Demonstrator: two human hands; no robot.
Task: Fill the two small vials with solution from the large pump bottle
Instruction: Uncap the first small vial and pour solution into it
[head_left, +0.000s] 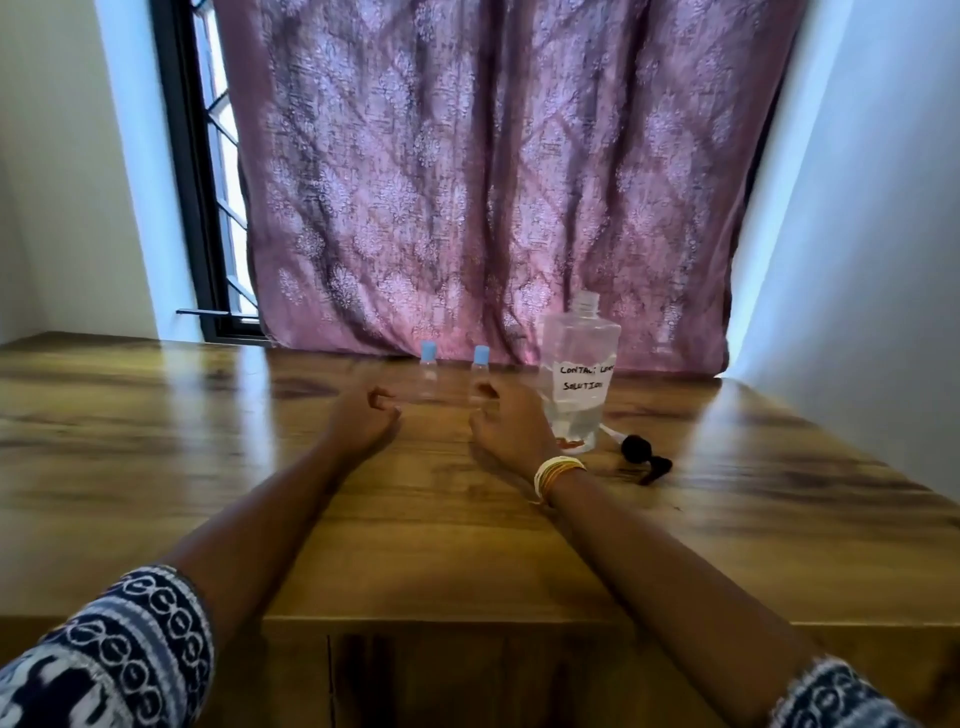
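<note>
Two small clear vials with light blue caps stand upright near the curtain: the left vial (429, 373) and the right vial (480, 370). Right of them stands the large clear bottle (579, 374), labelled "contact lens solution", its neck open and a little liquid at the bottom. Its black pump head (642, 456) lies on the table beside it. My left hand (363, 422) hovers just left of the left vial with loosely curled fingers, holding nothing. My right hand (508, 423) is curved at the right vial's lower part; blur hides whether it grips it.
The wooden table (208, 467) runs to a front edge close to me. A purple patterned curtain (493, 182) hangs right behind the vials and bottle. A barred window (218, 208) is at the back left, and white walls stand on both sides.
</note>
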